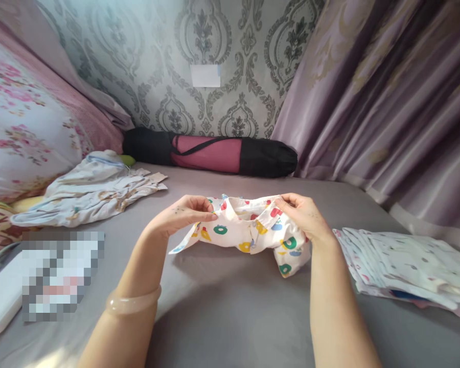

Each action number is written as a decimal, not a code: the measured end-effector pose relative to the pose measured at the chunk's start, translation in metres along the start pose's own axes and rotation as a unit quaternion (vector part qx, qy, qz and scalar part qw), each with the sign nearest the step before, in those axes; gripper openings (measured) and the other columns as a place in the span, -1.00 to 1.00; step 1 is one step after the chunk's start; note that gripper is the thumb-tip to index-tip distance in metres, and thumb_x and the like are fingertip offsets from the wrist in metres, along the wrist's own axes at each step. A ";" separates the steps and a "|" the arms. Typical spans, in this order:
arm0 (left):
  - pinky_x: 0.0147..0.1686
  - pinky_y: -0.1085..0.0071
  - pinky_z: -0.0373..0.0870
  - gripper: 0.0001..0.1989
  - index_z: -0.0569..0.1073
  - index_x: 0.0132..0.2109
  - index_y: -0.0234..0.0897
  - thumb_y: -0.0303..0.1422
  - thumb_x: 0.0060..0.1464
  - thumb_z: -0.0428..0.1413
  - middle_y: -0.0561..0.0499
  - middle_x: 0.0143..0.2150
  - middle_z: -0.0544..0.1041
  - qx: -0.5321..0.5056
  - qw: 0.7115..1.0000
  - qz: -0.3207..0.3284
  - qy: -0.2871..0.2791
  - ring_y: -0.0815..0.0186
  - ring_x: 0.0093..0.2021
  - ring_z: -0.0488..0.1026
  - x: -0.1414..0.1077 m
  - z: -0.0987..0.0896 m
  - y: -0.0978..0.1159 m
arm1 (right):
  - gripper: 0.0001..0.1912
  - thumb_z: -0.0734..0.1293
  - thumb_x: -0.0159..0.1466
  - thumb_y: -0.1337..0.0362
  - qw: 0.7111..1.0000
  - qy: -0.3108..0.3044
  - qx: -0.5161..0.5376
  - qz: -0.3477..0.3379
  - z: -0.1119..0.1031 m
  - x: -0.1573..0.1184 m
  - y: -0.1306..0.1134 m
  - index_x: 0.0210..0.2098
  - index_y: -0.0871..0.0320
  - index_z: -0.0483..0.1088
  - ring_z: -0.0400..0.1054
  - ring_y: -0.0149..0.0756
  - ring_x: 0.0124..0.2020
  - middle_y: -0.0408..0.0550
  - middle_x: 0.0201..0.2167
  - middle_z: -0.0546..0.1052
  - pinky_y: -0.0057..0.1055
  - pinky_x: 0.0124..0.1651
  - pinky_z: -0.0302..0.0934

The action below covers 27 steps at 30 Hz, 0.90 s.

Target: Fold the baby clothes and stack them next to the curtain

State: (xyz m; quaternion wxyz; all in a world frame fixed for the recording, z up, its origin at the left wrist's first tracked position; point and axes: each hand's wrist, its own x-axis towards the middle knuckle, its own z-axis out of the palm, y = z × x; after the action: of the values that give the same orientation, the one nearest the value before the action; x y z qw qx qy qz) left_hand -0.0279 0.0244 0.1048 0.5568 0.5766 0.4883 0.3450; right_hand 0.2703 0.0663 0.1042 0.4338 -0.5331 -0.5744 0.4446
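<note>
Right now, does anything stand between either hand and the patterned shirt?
Nothing visible does: the left hand and right hand both hold the shirt, on either side of its neckline. The folded clothes lie apart from it, to the right.

Two hands [184,213] [303,214], one held garment [233,231], one bangle [134,302]

I hold a white garment [232,231] by its upper edge, spread sideways, its cloth printed with green, yellow, red and blue shapes. Its rounded neckline [240,220] gapes, while one end droops in loose folds over the grey sheet [233,317]; whether it touches, I can't tell.
</note>
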 end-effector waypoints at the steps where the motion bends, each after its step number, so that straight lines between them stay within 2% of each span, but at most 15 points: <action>1: -0.49 0.53 0.25 -0.76 0.46 -0.39 -0.30 -0.26 -0.14 0.31 0.11 -0.49 0.45 0.004 1.000 0.001 0.013 0.44 -0.49 0.36 0.001 0.000 0.000 | -0.69 0.45 0.04 0.07 1.000 0.000 0.000 0.000 0.000 0.000 0.000 -0.33 0.18 0.50 0.43 -0.31 -0.42 -0.06 -0.39 0.57 -0.43 -0.38 0.32; 5: -0.51 0.51 0.23 -0.74 0.50 -0.39 -0.31 -0.21 -0.16 0.31 0.07 -0.50 0.47 0.029 0.998 -0.004 0.059 0.40 -0.49 0.38 0.001 0.002 0.000 | -0.67 0.45 0.03 0.06 1.000 -0.001 -0.002 -0.009 -0.001 0.002 0.002 -0.33 0.18 0.50 0.43 -0.30 -0.41 -0.06 -0.39 0.57 -0.42 -0.36 0.33; 9: -0.64 0.52 0.07 -0.72 0.52 -0.39 -0.31 -0.15 -0.09 0.24 0.13 -0.64 0.34 0.084 0.991 0.002 0.101 0.47 -0.64 0.22 0.000 0.005 0.002 | -0.63 0.45 0.03 0.01 1.000 -0.006 -0.004 -0.019 -0.003 0.003 0.006 -0.32 0.18 0.50 0.43 -0.30 -0.41 -0.06 -0.39 0.57 -0.42 -0.36 0.32; 11: -0.63 0.52 0.09 -0.71 0.52 -0.37 -0.32 -0.13 -0.03 0.20 0.14 -0.68 0.31 0.086 0.991 0.021 0.102 0.47 -0.65 0.20 0.000 0.006 0.002 | -0.62 0.44 0.04 -0.01 1.000 -0.009 -0.008 -0.027 -0.003 0.004 0.007 -0.33 0.18 0.50 0.43 -0.30 -0.42 -0.06 -0.39 0.57 -0.42 -0.36 0.32; 15: -0.51 0.52 0.28 -0.71 0.51 -0.33 -0.30 -0.14 -0.06 0.24 0.06 -0.51 0.46 0.046 0.990 0.067 0.115 0.41 -0.51 0.37 0.001 0.007 0.001 | -0.60 0.43 0.04 -0.06 0.999 -0.017 -0.014 -0.033 -0.003 0.002 0.005 -0.37 0.17 0.50 0.44 -0.27 -0.43 -0.05 -0.40 0.59 -0.40 -0.38 0.32; 19: -0.40 0.43 0.40 -0.56 0.52 -0.09 -0.27 -0.09 -0.07 0.26 -0.05 -0.29 0.57 0.006 0.994 0.057 0.095 0.27 -0.33 0.50 0.000 0.008 0.000 | -0.59 0.43 0.04 -0.09 0.998 -0.035 -0.023 -0.042 -0.002 -0.004 -0.002 -0.39 0.16 0.51 0.45 -0.24 -0.40 -0.05 -0.41 0.59 -0.40 -0.39 0.32; 21: -0.35 0.38 0.44 -0.48 0.52 -0.02 -0.26 -0.09 -0.11 0.29 -0.08 -0.23 0.59 -0.019 0.996 0.049 0.077 0.21 -0.28 0.52 -0.001 0.008 0.001 | -0.58 0.43 0.05 -0.09 0.997 -0.058 -0.021 -0.044 -0.003 -0.008 -0.007 -0.36 0.15 0.51 0.47 -0.23 -0.38 -0.04 -0.38 0.60 -0.39 -0.37 0.33; 24: -0.36 0.38 0.44 -0.53 0.57 -0.10 -0.26 -0.10 -0.15 0.32 -0.07 -0.27 0.61 -0.036 0.997 0.040 0.064 0.22 -0.32 0.52 -0.003 0.008 0.003 | -0.56 0.43 0.07 -0.06 0.992 -0.116 -0.010 -0.054 -0.007 -0.017 -0.015 -0.24 0.16 0.51 0.48 -0.22 -0.28 -0.01 -0.27 0.61 -0.36 -0.25 0.37; 27: -0.41 0.42 0.40 -0.61 0.59 -0.23 -0.27 -0.10 -0.17 0.33 -0.03 -0.34 0.59 -0.032 0.995 0.054 0.081 0.29 -0.40 0.49 -0.006 0.010 0.007 | -0.57 0.44 0.09 0.00 0.987 -0.147 -0.009 -0.065 -0.012 -0.026 -0.022 -0.19 0.18 0.50 0.48 -0.23 -0.23 0.01 -0.22 0.60 -0.33 -0.17 0.36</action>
State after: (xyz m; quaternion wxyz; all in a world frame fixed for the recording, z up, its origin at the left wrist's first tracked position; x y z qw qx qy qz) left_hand -0.0188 0.0166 0.1109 0.5138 0.5545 0.4887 0.4355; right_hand 0.2788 0.0397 0.1280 0.3677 -0.4273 -0.6696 0.4836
